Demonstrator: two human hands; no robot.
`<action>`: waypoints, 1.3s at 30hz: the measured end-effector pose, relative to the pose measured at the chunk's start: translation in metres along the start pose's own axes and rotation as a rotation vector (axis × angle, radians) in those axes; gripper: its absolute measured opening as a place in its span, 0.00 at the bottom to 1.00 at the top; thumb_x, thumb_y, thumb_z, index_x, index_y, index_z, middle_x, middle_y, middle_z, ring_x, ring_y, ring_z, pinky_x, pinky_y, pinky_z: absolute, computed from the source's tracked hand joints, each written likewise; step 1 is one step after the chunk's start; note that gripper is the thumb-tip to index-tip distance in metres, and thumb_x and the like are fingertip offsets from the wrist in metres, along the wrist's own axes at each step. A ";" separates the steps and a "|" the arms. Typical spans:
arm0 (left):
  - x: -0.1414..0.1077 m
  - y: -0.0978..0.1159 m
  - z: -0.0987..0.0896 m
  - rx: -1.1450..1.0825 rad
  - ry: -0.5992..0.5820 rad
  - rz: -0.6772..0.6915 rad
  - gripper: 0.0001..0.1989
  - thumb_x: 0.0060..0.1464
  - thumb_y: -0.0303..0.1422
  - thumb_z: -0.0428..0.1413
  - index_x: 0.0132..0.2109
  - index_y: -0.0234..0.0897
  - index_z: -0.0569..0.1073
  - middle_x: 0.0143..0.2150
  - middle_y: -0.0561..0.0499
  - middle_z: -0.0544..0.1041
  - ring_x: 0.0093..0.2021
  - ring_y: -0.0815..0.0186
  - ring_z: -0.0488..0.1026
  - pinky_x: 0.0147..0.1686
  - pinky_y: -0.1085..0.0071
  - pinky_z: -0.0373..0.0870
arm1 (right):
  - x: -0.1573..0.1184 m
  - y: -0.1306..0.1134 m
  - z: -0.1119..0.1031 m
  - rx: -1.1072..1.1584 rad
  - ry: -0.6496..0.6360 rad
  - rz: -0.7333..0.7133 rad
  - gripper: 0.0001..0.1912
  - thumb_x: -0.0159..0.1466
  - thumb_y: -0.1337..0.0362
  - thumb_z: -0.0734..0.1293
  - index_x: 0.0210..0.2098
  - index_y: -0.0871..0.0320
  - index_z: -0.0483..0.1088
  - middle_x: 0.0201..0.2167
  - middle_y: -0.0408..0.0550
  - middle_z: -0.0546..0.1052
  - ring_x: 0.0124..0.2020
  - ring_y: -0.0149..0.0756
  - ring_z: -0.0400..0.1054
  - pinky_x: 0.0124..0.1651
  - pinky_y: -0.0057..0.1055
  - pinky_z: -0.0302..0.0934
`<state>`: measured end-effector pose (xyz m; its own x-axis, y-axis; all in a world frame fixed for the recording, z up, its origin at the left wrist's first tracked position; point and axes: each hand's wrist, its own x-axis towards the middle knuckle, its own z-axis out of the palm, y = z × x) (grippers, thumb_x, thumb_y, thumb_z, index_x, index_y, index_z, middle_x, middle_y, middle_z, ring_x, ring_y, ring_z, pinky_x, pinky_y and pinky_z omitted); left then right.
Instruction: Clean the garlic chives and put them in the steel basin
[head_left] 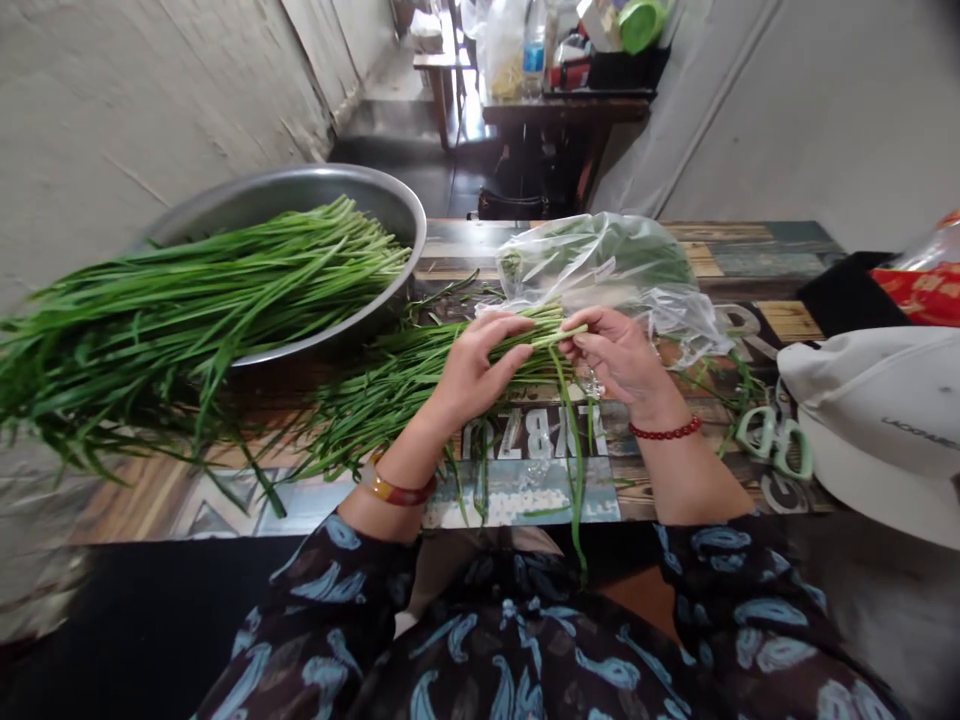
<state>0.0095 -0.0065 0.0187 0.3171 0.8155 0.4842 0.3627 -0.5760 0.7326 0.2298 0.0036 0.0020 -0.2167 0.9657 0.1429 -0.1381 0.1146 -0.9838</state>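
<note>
A pile of long green garlic chives (390,385) lies across the wooden-patterned table, pale stem ends toward the right. My left hand (480,365) is curled around chives near those ends, thumb below and fingers above. Close beside it, my right hand (611,355) pinches the pale tips of a few stems between thumb and fingers. One long loose blade (574,470) hangs down below the hands over the table's front edge. Just behind the hands lies a clear plastic bag (600,260) with more greens inside.
A large metal basin (416,215) heaped with chives stands at the left, leaves spilling over its rim. To the right are light green-handled scissors (776,440), a white cap (885,420) and a black box (840,295). Another table (566,110) with a bottle stands behind.
</note>
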 end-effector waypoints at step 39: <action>-0.001 -0.017 -0.002 0.378 -0.037 -0.078 0.12 0.63 0.33 0.53 0.36 0.35 0.79 0.33 0.48 0.76 0.33 0.65 0.72 0.35 0.69 0.65 | 0.009 -0.004 -0.026 -0.353 0.290 -0.013 0.06 0.52 0.66 0.72 0.31 0.58 0.75 0.26 0.43 0.75 0.24 0.29 0.65 0.26 0.27 0.58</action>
<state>0.0007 0.0025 0.0065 0.3043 0.8592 0.4114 0.6822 -0.4980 0.5353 0.2538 0.0178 0.0042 0.0693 0.9833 0.1685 0.2093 0.1509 -0.9661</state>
